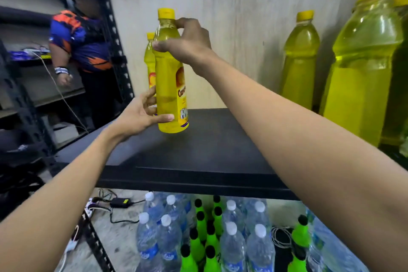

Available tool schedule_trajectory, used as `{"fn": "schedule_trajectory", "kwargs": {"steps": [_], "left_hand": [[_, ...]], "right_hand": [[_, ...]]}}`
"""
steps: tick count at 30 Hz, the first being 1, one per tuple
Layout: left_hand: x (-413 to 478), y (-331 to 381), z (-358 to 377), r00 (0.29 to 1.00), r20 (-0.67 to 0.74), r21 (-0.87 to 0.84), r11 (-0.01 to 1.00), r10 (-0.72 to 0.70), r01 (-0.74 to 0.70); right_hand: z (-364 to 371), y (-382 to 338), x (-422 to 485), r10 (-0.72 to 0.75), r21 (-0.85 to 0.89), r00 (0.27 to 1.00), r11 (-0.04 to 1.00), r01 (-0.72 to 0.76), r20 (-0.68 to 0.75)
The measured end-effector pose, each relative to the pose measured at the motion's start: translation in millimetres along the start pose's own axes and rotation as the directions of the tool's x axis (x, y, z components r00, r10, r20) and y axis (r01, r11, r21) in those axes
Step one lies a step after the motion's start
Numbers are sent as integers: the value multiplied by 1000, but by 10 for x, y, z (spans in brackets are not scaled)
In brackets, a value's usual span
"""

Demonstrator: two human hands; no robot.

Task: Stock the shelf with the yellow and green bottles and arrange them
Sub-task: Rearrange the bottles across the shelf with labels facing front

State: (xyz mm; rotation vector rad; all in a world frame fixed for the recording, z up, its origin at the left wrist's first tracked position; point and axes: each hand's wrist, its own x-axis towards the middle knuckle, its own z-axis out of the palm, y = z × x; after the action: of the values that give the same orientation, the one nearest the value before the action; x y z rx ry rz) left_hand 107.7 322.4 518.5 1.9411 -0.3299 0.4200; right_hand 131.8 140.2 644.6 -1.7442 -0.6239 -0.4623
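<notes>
Gripping noted on the right hand (187,44): its fingers (161,46) curl round the shoulder of the front yellow bottle (169,86), just under the cap, thumb on the near side and the rest wrapped behind.

Left hand (141,112): fingers (164,117) fairly straight, thumb laid across the bottle's lower front, the others up along its left flank. Reads as steadying contact, not a clamp.

Bottle position: left of frame centre, long axis vertical, cap up, label facing right. Base at the shelf (198,150) surface; whether it is fully seated or a hair above, I cannot tell.

Key relation: a second yellow bottle (149,59) stands directly behind and slightly left, partly hidden, very close or touching. The held bottle lies between both hands, right hand high, left hand low, so either can slide or turn it without tipping. Judgement: next step is to settle it in line in front of its neighbour and let go.

Outward: larger yellow bottles (300,62) stand at the right of the frame, well apart, with bare shelf between. Green bottles (212,238) and water bottles (231,247) wait below the shelf edge, lower centre. Green stock not yet shelved.
</notes>
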Motion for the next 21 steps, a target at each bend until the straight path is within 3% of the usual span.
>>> {"fn": "schedule_trajectory", "kwargs": {"steps": [13, 15, 19, 21], "left_hand": [[19, -448, -529, 986, 131, -119, 985, -105, 121], [-1, -399, -422, 989, 63, -55, 989, -131, 134], [42, -330, -100, 955, -277, 67, 989, -109, 132], [59, -344, -110, 957, -262, 57, 988, -123, 143]], "right_hand": [[858, 179, 196, -55, -192, 998, 980, 57, 14], [865, 194, 194, -32, -179, 999, 983, 36, 27], [756, 228, 184, 11, -64, 993, 998, -4, 119], [686, 290, 176, 31, 82, 970, 995, -52, 241]]}}
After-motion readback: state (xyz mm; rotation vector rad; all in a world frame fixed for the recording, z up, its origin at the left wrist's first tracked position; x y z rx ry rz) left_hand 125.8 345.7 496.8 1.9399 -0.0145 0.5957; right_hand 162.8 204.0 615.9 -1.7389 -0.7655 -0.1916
